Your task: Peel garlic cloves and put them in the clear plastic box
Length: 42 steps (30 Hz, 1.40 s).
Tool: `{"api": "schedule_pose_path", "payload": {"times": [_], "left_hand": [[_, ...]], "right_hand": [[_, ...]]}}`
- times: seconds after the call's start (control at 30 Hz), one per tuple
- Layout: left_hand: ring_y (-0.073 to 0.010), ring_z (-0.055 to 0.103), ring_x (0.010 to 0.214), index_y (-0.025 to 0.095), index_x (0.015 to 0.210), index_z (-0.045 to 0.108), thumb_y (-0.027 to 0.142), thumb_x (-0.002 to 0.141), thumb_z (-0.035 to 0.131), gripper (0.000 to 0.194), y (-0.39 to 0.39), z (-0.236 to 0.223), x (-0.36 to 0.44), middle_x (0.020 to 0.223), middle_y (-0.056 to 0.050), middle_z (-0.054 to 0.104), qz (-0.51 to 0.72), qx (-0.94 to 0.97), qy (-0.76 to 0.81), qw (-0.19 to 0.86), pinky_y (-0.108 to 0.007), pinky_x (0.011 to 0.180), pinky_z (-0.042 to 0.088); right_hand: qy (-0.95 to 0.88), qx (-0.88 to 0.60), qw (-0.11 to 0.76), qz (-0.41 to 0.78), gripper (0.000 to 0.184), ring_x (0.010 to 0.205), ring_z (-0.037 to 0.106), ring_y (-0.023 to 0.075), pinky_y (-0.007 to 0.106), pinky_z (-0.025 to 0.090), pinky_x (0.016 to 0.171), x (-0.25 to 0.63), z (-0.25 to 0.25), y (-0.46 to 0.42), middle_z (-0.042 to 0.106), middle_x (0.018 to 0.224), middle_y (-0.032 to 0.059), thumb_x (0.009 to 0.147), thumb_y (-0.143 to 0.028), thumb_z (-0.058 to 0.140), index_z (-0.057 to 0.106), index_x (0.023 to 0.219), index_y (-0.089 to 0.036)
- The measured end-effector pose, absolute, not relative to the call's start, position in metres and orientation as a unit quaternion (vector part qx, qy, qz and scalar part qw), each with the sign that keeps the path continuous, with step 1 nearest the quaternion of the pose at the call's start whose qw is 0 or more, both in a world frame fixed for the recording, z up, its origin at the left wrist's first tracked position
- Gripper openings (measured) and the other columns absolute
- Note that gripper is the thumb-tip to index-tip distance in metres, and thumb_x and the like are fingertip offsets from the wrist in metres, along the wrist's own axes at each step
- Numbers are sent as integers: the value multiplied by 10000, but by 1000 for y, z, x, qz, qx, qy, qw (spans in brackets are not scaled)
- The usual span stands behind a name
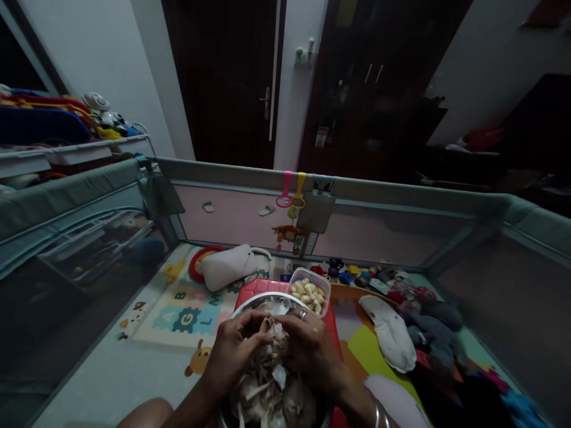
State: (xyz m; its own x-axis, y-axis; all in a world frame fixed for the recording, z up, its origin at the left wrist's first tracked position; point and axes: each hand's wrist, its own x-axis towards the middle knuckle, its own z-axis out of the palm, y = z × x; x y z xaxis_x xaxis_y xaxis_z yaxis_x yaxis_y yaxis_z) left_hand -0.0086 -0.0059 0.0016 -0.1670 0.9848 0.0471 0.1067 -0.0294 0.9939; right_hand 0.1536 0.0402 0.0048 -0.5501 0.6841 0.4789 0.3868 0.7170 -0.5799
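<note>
Garlic bulb [278, 336] over metal bowl [255, 297]; left hand [237, 346] and right hand [313, 340] on opposite sides, fingers pinched narrow around it. Probably light; firm inside, dry brittle skin that may flake and slip. Best hold: firm sides, not loose skin.

You had two hands, a left hand [234, 351] and a right hand [314, 345], with one ring [303, 315] and one garlic bulb [278, 334] between them. Below you were one metal bowl [250, 301], one red stool [256, 289] and one plastic tub [329, 291], whose peeled cloves [307, 291] overlapped too much for you to count. Farther off you had two hanging loops [286, 189], one pink, one yellow, two slippers [207, 207], two cabinet handles [368, 73], one door handle [266, 102] and one speckled pillow [389, 334].
</note>
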Motion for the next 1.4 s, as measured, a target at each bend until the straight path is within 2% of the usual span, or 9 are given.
{"api": "schedule_pose_path", "payload": {"times": [0.1, 0.3, 0.6, 0.73, 0.97, 1.2, 1.4], "left_hand": [[-178, 617, 680, 156, 813, 678, 113, 602, 636, 219, -6, 4, -7, 722, -27, 696, 513, 502, 559, 415, -243, 636, 482], [-185, 626, 724, 175, 820, 686, 82, 613, 613, 237, -9, 6, -6, 785, -29, 704, 492, 551, 542, 401, -249, 669, 482], [-179, 617, 664, 193, 759, 716, 48, 568, 597, 268, -9, 11, -3, 712, -15, 694, 505, 565, 538, 369, -250, 650, 482], [-173, 614, 669, 193, 757, 723, 20, 545, 605, 297, -9, 9, -2, 707, -12, 694, 498, 555, 544, 384, -235, 642, 473], [-169, 616, 639, 166, 748, 724, 29, 520, 660, 273, -8, 3, -2, 668, -10, 694, 492, 519, 541, 443, -218, 589, 466], [-150, 592, 596, 151, 736, 712, -5, 510, 646, 283, -6, 1, 1, 626, 1, 686, 495, 478, 540, 484, -200, 555, 441], [-126, 562, 590, 141, 735, 687, 23, 521, 662, 246, -5, 0, 1, 617, 12, 658, 530, 441, 505, 519, -192, 567, 422]], "right_hand": [[-831, -303, 391, 255, 240, 699, 599, 174, 269, 444, 623, 152, 8, 37, 661, 783, 49, 804, -133, 491, 616, 989, -221], [-801, -287, 418, 318, 98, 678, 604, 154, 255, 450, 632, 150, 8, 34, 651, 741, 29, 817, -182, 514, 611, 815, -193], [-774, -280, 448, 349, 65, 622, 603, 135, 228, 443, 595, 148, 6, 34, 643, 679, 9, 792, -165, 566, 612, 753, -189], [-768, -281, 445, 365, 138, 581, 591, 126, 217, 432, 573, 147, 9, 34, 636, 638, -3, 795, -185, 562, 607, 664, -189], [-780, -288, 449, 328, 161, 560, 549, 128, 219, 392, 542, 149, -4, 36, 591, 600, -2, 796, -200, 531, 573, 642, -181], [-807, -294, 410, 307, 162, 565, 498, 138, 226, 358, 519, 151, -7, 37, 541, 624, 10, 786, -223, 515, 532, 631, -180], [-816, -282, 426, 270, 109, 570, 489, 140, 229, 365, 529, 149, -5, 34, 541, 637, 12, 782, -222, 519, 525, 679, -185]]}}
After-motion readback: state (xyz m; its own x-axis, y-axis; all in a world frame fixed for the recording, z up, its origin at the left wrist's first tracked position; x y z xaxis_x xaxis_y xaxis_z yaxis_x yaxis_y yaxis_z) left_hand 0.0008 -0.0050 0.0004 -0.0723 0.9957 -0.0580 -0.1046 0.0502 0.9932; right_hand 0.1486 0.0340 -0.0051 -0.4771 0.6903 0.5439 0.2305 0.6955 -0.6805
